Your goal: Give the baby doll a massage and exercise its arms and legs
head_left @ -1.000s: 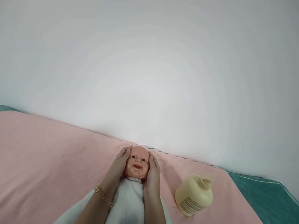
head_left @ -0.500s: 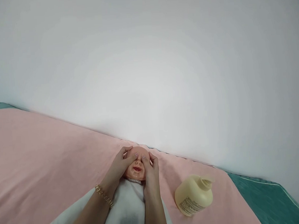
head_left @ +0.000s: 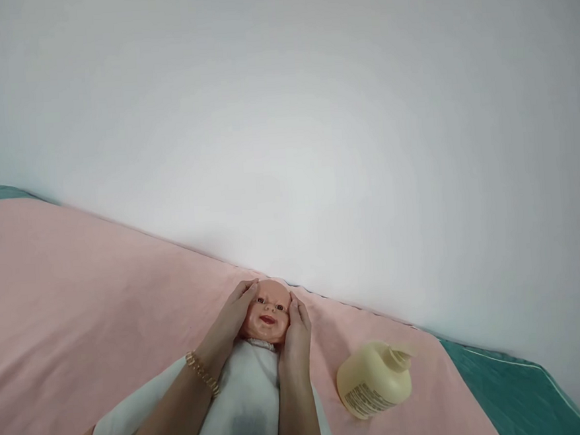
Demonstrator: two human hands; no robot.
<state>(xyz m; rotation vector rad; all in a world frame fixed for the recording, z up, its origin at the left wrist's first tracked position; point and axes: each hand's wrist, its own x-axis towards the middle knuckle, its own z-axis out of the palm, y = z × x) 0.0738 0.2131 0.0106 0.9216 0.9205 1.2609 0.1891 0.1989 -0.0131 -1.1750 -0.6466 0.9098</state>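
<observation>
A baby doll in a white outfit lies on its back on a pink cloth, its head [head_left: 267,313] toward the wall and its eyes uncovered. My left hand [head_left: 234,314], below a gold bracelet on the wrist, cups the side of the head at the left of the view. On the other side, my right hand [head_left: 296,326] holds the head with its fingers along the cheek and temple. Both thumbs are mostly hidden beside the face. The doll's white clothing [head_left: 246,399] shows between my forearms, with a grey patch on it.
A pale yellow pump bottle [head_left: 373,380] stands tilted in view on the pink cloth [head_left: 101,290], right of the doll. A white wall [head_left: 283,125] rises behind. Green fabric [head_left: 515,387] shows at the right and far left.
My thumbs have moved off the doll's eyes and outward to the sides of its head, so its eyes now show. The view has shifted slightly.
</observation>
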